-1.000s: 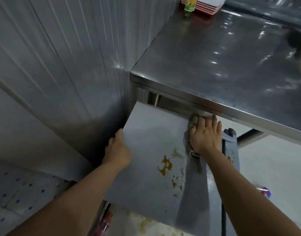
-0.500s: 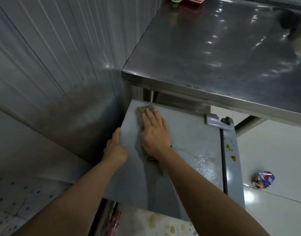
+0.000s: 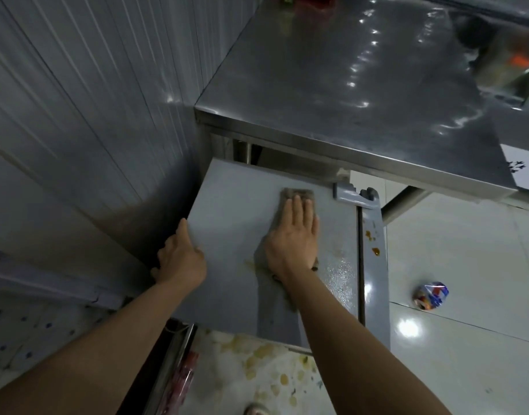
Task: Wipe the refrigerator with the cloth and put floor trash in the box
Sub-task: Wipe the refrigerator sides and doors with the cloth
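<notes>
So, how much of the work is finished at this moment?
Most of the refrigerator top looks clean. The right hand presses the cloth flat on it; the left hand grips its edge. Left: brown spots on the door strip, and the crumpled wrapper on the floor.

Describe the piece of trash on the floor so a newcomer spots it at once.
Start at the grey refrigerator under the steel counter. Look right, onto the white tiled floor. The crumpled wrapper lies there alone, the only blue, red and white thing on it.
</notes>
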`<control>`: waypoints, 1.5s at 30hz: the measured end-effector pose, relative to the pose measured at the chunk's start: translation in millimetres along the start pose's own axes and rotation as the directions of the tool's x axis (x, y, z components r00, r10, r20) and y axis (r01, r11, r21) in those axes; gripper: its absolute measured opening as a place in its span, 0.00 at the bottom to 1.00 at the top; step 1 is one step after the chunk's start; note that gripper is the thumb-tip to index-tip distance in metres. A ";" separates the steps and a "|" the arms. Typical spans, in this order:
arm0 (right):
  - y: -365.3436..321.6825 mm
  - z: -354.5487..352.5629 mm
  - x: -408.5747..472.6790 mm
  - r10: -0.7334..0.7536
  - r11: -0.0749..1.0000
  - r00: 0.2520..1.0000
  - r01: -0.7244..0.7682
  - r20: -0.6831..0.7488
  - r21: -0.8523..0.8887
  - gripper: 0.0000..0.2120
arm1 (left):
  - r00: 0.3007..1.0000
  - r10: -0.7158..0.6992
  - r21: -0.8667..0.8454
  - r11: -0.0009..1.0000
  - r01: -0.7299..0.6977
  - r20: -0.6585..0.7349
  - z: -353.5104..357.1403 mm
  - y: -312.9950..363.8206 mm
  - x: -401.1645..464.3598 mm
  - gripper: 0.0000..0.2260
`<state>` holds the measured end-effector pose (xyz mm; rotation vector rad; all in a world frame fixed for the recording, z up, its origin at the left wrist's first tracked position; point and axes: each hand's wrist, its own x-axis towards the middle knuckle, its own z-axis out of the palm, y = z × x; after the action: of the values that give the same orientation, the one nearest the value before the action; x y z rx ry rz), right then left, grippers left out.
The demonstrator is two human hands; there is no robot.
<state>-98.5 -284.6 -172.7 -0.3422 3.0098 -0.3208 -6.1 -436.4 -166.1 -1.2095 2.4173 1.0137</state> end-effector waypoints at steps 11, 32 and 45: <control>92.5 -19.3 -9.2 0.274 0.962 0.958 -0.272 -0.089 0.034 0.29 | 0.995 -0.091 0.037 0.995 0.093 -0.036 9.3 -0.7 -8.8 0.29; 133.0 -36.7 24.3 0.360 0.926 0.932 -0.353 -0.033 0.132 0.28 | 0.996 -0.084 0.034 0.996 0.085 -0.042 11.1 -2.6 -3.5 0.29; 132.4 -27.5 -30.9 0.325 0.938 0.943 -0.313 -0.065 0.147 0.30 | 0.996 -0.077 -0.017 0.997 0.076 -0.040 9.5 -6.7 2.7 0.29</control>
<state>-99.7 -145.9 -172.7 0.1778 3.0368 -0.5157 -3.3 -434.3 -177.5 -1.3289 2.3775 0.9966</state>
